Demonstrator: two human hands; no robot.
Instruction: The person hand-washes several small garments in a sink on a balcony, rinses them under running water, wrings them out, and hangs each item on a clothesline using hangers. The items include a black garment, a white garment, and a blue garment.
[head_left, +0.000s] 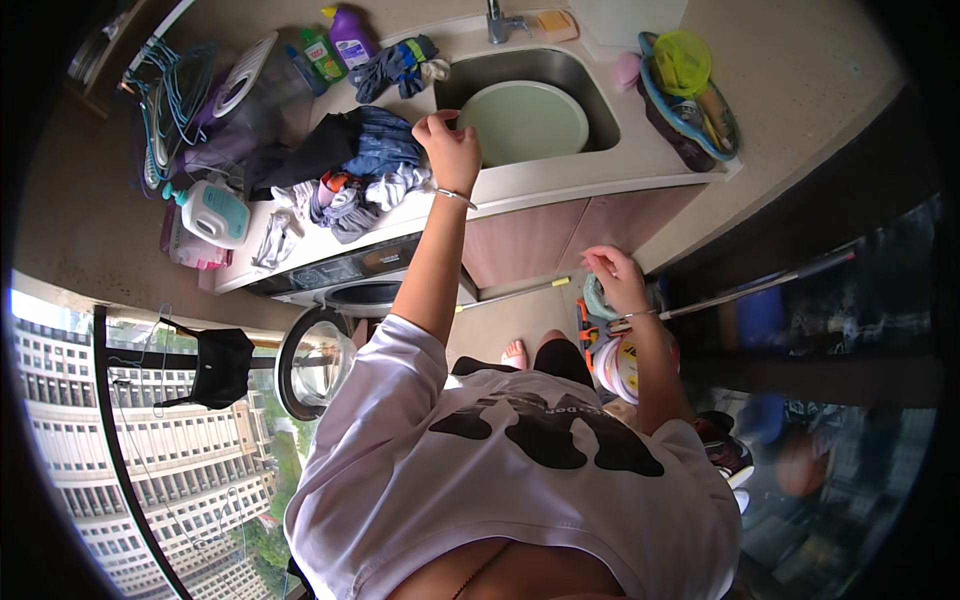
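Note:
My left hand (450, 154) is raised at the front left edge of the sink, fingers bent and apart, with nothing seen in it. Beyond it a pale green basin (525, 124) sits in the steel sink (604, 120). Left of the hand, a laundry pile on the counter (525, 174) includes blue denim (382, 142), a black garment (307, 157) and white and grey pieces (349, 214). My right hand (616, 279) hangs in front of the cabinet doors (525, 232), loosely bent, with nothing visible in it.
Below the counter, a front-loading washing machine's round door (315, 364) stands open. Detergent bottles (217, 214), (350, 37) stand on the counter. Hangers (176, 90) hang at the left. A pole (727, 296) and a bucket (622, 367) are by my right arm.

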